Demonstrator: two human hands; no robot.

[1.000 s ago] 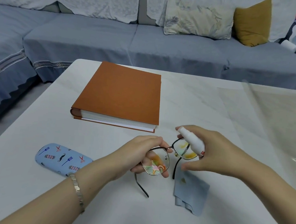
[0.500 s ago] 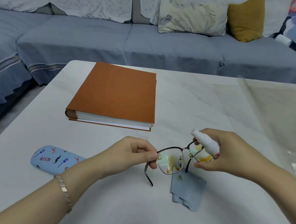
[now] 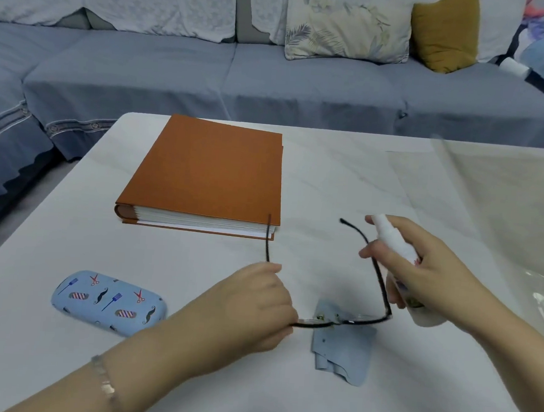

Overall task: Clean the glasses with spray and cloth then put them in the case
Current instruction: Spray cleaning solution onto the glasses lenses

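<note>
My left hand grips the black-framed glasses by their left corner, lenses edge-on toward me and both temple arms pointing away toward the book. My right hand holds a small white spray bottle, nozzle up and to the left, just right of the glasses' right temple. A folded blue-grey cloth lies on the white table beneath the frame. The closed light-blue patterned case rests to the left of my left forearm.
A thick orange book lies at the table's back left. Clear plastic sheeting covers the table's right side. A blue-grey sofa with cushions runs behind the table.
The glasses have been turned over from lenses facing me to lenses edge-on with the temples pointing away. My right hand with the bottle has shifted a little to the right.
</note>
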